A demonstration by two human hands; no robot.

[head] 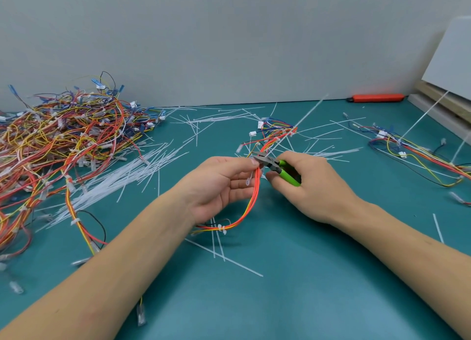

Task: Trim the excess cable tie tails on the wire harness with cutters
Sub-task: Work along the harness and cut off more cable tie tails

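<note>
Two bare hands work at the middle of the teal bench mat [293,276]. The left hand [219,186], palm up with fingers loosely curled, pinches one bundle of red, orange and yellow wires [251,204] between thumb and fingertips near its top. The right hand [309,184] is wrapped around one pair of green-handled steel cutters [276,167], whose grey nose meets the bundle right at the left fingertips; whether the blades are closed cannot be told. From that pinch the harness loops down toward 6 o'clock, where a white cable tie [222,229] binds it, and up toward 12 o'clock, ending in small white connectors [260,124].

At 9 o'clock lies one big tangled heap of multicoloured wire harnesses [63,140], with a sheaf of loose translucent white cable ties [119,176] between heap and hands. At 3 o'clock one more harness [418,151] lies spread out. At 1 o'clock, against the grey wall, rests one long orange tool [377,98].
</note>
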